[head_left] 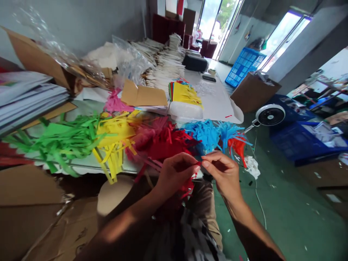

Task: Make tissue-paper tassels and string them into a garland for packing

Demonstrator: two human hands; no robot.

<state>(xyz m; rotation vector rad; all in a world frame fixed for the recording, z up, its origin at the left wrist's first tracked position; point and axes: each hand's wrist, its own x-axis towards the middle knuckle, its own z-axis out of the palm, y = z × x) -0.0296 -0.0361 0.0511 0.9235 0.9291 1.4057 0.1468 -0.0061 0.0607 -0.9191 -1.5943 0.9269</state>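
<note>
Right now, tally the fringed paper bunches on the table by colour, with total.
Green bunch: 1
Yellow bunch: 1
Pink bunch: 1
Red bunch: 1
Orange-red bunch: 1
Blue bunches: 2
Total: 7
Not counted: red strips between left hand and right hand; cut-off red piece.

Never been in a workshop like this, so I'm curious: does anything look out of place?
A crumpled white scrap lies on the green floor beyond the right hand, looking dropped; smaller bits litter the floor nearby.

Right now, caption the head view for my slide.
Left hand and right hand pinch red paper beside coloured paper fringes.
</note>
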